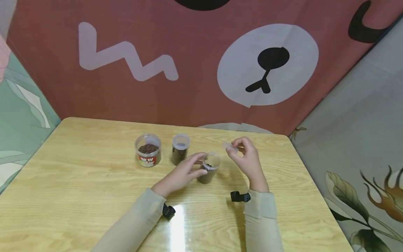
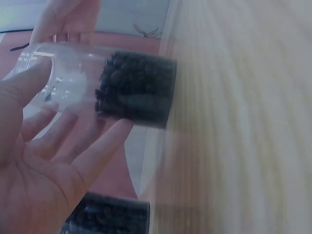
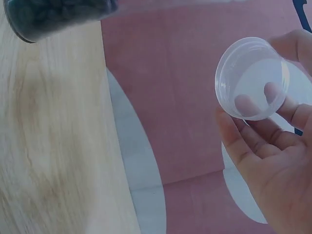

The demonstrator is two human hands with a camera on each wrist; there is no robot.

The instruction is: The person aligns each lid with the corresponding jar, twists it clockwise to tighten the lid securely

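My left hand (image 1: 184, 174) holds a clear plastic jar (image 1: 207, 177), thumb near the rim and fingers round the far side. The jar's mouth is uncovered, and dark beans (image 2: 139, 87) fill its lower half in the left wrist view. To the right of the jar, my right hand (image 1: 247, 159) pinches a translucent plastic lid (image 1: 230, 146) above the table. In the right wrist view the lid (image 3: 251, 78) is a shallow round cup, with fingers seen through it. Left of the left hand stands another clear jar (image 1: 179, 154) with dark contents and a translucent lid on top.
A wider open jar (image 1: 148, 159) with brown granules and a red label stands at the left of the row. The jars are on a wooden table (image 1: 94, 182). Behind its far edge hangs a reddish cloth (image 1: 195, 98) with a cartoon face.
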